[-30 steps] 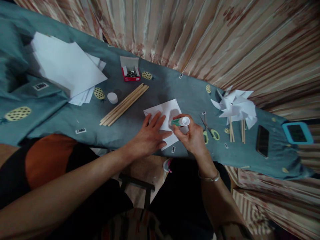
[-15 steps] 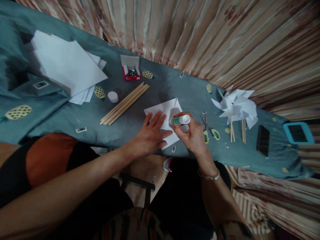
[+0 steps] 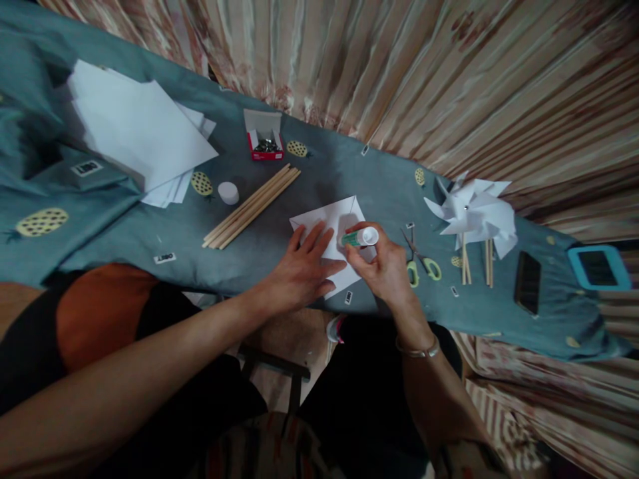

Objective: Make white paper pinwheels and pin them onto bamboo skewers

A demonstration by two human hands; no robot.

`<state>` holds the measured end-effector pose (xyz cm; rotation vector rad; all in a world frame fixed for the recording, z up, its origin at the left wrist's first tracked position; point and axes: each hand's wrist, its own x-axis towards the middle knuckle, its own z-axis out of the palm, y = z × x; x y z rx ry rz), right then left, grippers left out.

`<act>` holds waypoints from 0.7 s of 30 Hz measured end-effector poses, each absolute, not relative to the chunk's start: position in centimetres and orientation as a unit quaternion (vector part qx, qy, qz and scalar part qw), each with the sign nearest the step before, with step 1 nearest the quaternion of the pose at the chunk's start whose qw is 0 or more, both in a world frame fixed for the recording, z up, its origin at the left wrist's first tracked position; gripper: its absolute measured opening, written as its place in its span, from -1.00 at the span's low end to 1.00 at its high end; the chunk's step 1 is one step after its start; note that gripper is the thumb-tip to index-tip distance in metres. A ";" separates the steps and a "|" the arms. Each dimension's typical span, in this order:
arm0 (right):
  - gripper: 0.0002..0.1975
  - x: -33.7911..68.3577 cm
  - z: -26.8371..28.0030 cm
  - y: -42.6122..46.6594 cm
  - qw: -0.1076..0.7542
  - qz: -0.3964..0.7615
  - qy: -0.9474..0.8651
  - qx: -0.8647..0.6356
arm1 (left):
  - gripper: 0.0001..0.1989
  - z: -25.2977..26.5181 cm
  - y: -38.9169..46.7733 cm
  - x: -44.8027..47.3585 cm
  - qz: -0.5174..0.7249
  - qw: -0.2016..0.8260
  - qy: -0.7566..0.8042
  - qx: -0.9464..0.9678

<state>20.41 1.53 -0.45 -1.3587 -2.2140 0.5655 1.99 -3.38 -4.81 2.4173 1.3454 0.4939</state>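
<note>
A square of white paper [image 3: 327, 214] with cut lines at its corners lies on the cloth-covered table in front of me. My left hand [image 3: 304, 269] rests flat on it with the fingers spread. In my right hand [image 3: 384, 266] is a white and green glue stick [image 3: 360, 237], tilted, its lower end over the middle of the paper; whether the tip touches is hidden by the fingers. A white round cap [image 3: 228, 193] lies to the left. Scissors with light green handles [image 3: 422, 256] lie just right of my right hand.
Wooden sticks [image 3: 252, 207] lie left of the paper, behind them an open red box [image 3: 267, 145] of small metal pieces. Paper sheets [image 3: 144, 130] are stacked far left. Finished pinwheels [image 3: 472, 206], a phone [image 3: 528, 283] and a blue-framed device [image 3: 599, 267] lie right.
The view has shifted very slightly. My right hand and the glue stick have barely moved over the paper, and my left hand stays in place.
</note>
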 end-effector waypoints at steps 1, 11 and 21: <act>-0.78 20.4 -0.4 1.5 0.238 0.208 -0.810 -0.495 | -0.52 -4.8 -3.4 2.0 0.173 0.164 0.472 0.849; -0.81 19.8 0.0 1.6 0.228 0.219 -0.808 -0.497 | -0.49 -4.5 -3.4 2.0 0.166 0.162 0.474 0.849; -0.84 19.8 0.6 1.3 0.226 0.255 -0.796 -0.501 | -0.52 -4.6 -3.3 2.0 0.165 0.167 0.475 0.848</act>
